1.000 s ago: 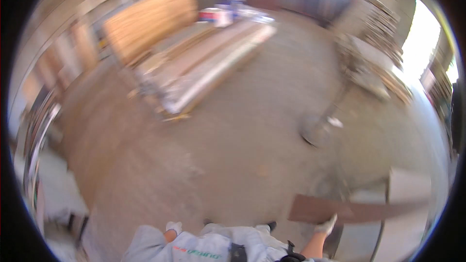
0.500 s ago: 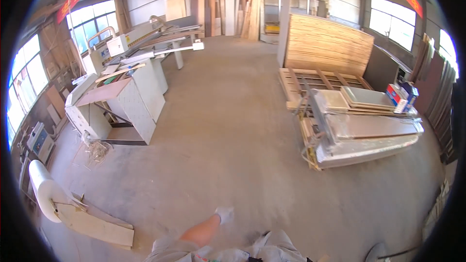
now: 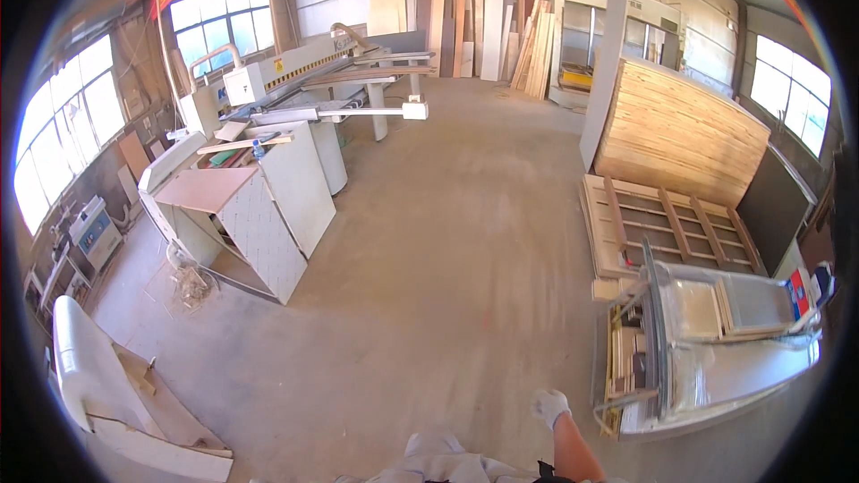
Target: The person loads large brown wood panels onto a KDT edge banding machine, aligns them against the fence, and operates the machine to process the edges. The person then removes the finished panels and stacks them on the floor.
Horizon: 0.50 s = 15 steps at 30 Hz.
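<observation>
My right hand (image 3: 550,406), in a whitish glove, reaches in from the lower edge over the concrete floor. Its fingers look loosely apart, with nothing visible in them. Nearest to it, a short way to the right, stands a metal-framed rack or cart (image 3: 660,340) loaded with wrapped panels (image 3: 738,385); the hand does not touch it. My left hand is out of view. Grey clothing (image 3: 434,452) shows at the bottom edge.
A panel saw (image 3: 286,72) and a white cabinet-like box (image 3: 277,233) stand left. A foam roll (image 3: 80,349) lies at lower left. At right are a wooden pallet (image 3: 680,224) and leaning stacked boards (image 3: 684,130). More boards (image 3: 492,36) line the back wall.
My left hand has dropped out of view and my right hand has come in. The saw and pallet appear larger and shifted right; the panel cart is nearer the lower right.
</observation>
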Available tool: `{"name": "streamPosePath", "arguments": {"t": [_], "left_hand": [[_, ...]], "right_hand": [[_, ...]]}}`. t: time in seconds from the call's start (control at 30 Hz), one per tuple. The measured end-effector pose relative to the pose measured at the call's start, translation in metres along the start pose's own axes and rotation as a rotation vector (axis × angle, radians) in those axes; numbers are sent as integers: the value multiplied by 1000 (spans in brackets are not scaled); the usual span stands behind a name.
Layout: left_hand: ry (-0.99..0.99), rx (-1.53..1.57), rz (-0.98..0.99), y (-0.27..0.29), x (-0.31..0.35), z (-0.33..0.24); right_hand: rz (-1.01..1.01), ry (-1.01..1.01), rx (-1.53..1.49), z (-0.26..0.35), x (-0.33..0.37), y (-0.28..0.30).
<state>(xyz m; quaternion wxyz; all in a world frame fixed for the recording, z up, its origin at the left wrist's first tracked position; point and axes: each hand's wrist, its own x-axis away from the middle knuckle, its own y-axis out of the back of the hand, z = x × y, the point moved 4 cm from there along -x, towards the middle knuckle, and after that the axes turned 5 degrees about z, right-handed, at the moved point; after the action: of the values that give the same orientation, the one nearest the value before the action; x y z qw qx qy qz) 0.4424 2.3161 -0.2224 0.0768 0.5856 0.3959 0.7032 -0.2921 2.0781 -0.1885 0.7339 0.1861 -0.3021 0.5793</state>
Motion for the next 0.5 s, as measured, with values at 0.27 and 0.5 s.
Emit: {"name": "streamPosePath", "arguments": {"t": [0.27, 0.5], "left_hand": [[-151, 113, 111, 227, -231, -354], [-646, -491, -297, 533, -476, -673]], "right_hand": [[142, 574, 2136, 210, -290, -18], [0, 147, 1379, 240, -394, 42]]}}
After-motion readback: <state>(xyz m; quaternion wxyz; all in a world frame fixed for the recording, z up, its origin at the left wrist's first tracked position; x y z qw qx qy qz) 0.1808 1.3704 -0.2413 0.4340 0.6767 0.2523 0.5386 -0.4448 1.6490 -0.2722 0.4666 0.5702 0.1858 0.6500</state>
